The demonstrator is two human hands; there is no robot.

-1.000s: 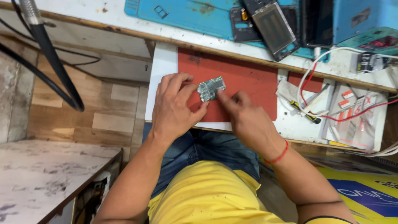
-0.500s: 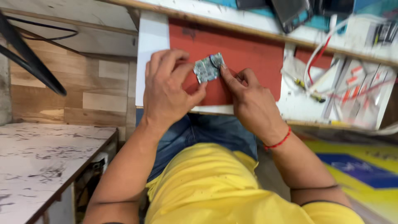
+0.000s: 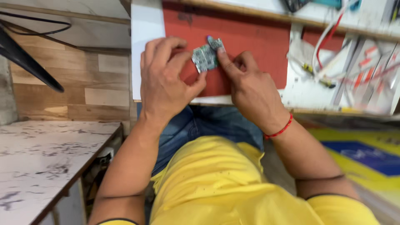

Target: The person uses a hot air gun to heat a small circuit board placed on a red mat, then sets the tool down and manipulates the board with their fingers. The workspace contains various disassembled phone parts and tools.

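Red mat (image 3: 258, 46) is lying on the tabletop (image 3: 146, 50), seen from the head camera. Over the mat's left part, the left hand (image 3: 164, 83) is pinching a small green circuit board (image 3: 205, 57). Just right of the board, the right hand (image 3: 250, 89) is pressing its fingertip against the board's edge.
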